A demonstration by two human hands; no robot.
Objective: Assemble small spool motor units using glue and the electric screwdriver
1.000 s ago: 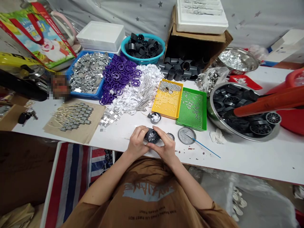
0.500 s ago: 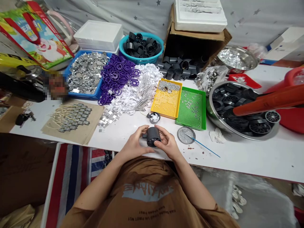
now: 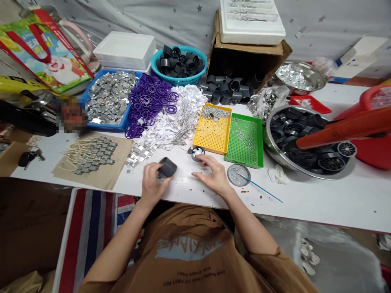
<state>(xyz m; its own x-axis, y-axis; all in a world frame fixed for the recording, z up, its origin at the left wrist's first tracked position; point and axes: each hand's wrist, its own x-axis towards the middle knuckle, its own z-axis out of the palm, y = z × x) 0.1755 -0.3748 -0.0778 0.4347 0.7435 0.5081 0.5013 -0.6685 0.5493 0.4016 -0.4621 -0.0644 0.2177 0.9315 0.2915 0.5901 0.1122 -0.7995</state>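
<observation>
My left hand (image 3: 153, 184) grips a black plastic cylinder (image 3: 168, 167), tilted and held just above the white table. Its wheel-like spoked end is turned out of sight. To the right, my right hand (image 3: 212, 175) has its thumb and fingers apart with nothing between them. Its fingertips are close to a small black ring with white fan blades (image 3: 198, 152); whether they touch it I cannot tell. A round dish of grey paste (image 3: 237, 176) lies right of that hand, with a thin blue stick (image 3: 264, 190) resting on its rim.
Yellow (image 3: 210, 134) and green trays (image 3: 244, 156) of small metal beads lie ahead. Purple rings (image 3: 149, 95), white pieces and a blue tray of silver squares (image 3: 106, 97) are left. A steel bowl of black parts (image 3: 305, 173) stands right, an orange handle (image 3: 342, 132) jutting over it.
My right hand has let go of the black cylinder and opened towards the small fan ring. My left hand has carried the cylinder left and tilted it.
</observation>
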